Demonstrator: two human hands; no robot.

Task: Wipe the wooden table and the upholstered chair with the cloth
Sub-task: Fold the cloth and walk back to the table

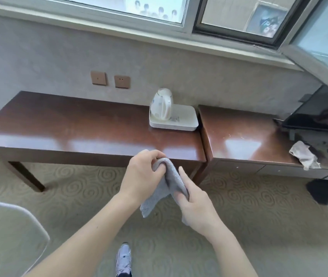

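Patterned carpet runs beneath a dark wooden worktop. Just short of its front edge, both hands hold a grey cloth in the air: the left hand grips its top fold, the right hand pinches lower down. Beyond them stands a white kettle.

Bright window daylight; glare on table; edges warped.

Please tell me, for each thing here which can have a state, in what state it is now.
grey cloth: held in the air by both hands, off the table
left hand: grips the cloth's top
right hand: pinches the cloth lower down
kettle: upright on its white tray
wooden table: glossy, not touched
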